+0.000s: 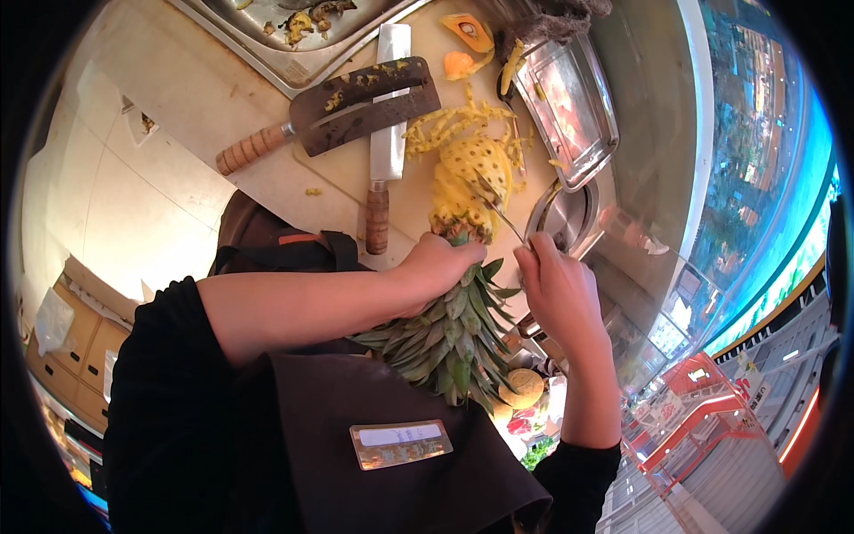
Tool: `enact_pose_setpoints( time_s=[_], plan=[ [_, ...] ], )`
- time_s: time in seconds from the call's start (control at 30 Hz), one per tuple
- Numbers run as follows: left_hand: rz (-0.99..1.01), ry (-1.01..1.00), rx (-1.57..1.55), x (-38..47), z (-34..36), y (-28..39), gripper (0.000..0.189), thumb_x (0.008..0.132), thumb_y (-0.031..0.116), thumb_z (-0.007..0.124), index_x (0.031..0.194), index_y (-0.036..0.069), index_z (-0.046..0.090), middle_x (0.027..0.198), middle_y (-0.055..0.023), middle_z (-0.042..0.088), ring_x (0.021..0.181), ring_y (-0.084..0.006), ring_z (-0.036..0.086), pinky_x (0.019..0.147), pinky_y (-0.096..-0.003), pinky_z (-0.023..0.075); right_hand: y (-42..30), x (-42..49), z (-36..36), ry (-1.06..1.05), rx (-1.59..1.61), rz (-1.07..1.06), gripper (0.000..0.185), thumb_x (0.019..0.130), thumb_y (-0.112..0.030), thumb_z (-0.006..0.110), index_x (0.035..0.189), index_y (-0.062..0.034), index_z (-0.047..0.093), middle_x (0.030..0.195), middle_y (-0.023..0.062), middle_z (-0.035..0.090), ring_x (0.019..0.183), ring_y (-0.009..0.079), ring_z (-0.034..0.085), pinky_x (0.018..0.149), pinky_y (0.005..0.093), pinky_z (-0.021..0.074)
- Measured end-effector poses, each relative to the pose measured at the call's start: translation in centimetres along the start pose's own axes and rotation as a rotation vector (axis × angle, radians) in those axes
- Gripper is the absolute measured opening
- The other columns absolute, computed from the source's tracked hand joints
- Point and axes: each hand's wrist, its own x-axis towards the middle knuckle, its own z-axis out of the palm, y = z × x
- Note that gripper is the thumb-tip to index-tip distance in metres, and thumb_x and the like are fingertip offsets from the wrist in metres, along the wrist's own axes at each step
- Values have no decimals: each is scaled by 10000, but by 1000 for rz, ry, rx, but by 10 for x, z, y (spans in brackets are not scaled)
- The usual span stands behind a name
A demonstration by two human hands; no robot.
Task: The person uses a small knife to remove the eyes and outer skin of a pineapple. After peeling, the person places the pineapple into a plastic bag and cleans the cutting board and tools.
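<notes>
A peeled pineapple lies on the pale cutting board, its flesh yellow with rows of dark eyes and grooves cut on the near part. My left hand grips it at the base of its green leafy crown, which points back towards my apron. In my right hand is a slim metal pineapple-eye tool, its tip against the right side of the flesh. Thin strips of cut pineapple are heaped just beyond the fruit. Its far end and underside are hidden.
A slotted peeling knife lies across a straight-bladed knife at the left. Beyond stands a steel tray with scraps. On the right are a clear-sided steel tray, a round metal dish and a glass pane. Orange fruit pieces lie at the back.
</notes>
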Motion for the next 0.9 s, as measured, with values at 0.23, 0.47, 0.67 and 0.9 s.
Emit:
enact_pose_setpoints(
  time_s=[0.23, 0.47, 0.67, 0.9],
  plan=[
    [31, -3, 31, -1, 1, -2, 456, 783, 279, 614, 956, -140, 557, 866, -161, 619, 768, -212, 608, 674, -336, 479, -13, -4, -1, -10, -71, 48, 263, 935, -302, 479, 857, -51, 465, 565, 158, 575, 533, 361, 589, 498, 441, 463],
    [-35, -13, 42, -4, 2, 5, 479, 790, 265, 605, 1007, -155, 525, 886, -171, 615, 762, -219, 614, 676, -339, 488, -14, -7, -7, -14, -104, 55, 262, 941, -297, 463, 864, -46, 459, 574, 167, 581, 550, 366, 595, 511, 460, 465],
    [-36, -9, 89, -2, 0, -7, 528, 788, 260, 622, 1081, -155, 479, 978, -198, 601, 845, -232, 619, 716, -342, 498, -33, 14, 13, 37, -126, 52, 275, 946, -299, 446, 865, -37, 461, 594, 173, 590, 575, 376, 604, 530, 470, 472],
    [-30, 71, 189, 10, -3, -18, 773, 761, 342, 661, 1192, -194, 307, 1076, -263, 553, 919, -266, 614, 761, -342, 503, -39, -3, -8, -87, -143, 162, 286, 948, -300, 440, 872, -26, 476, 622, 192, 591, 628, 394, 604, 565, 481, 469]
  ],
)
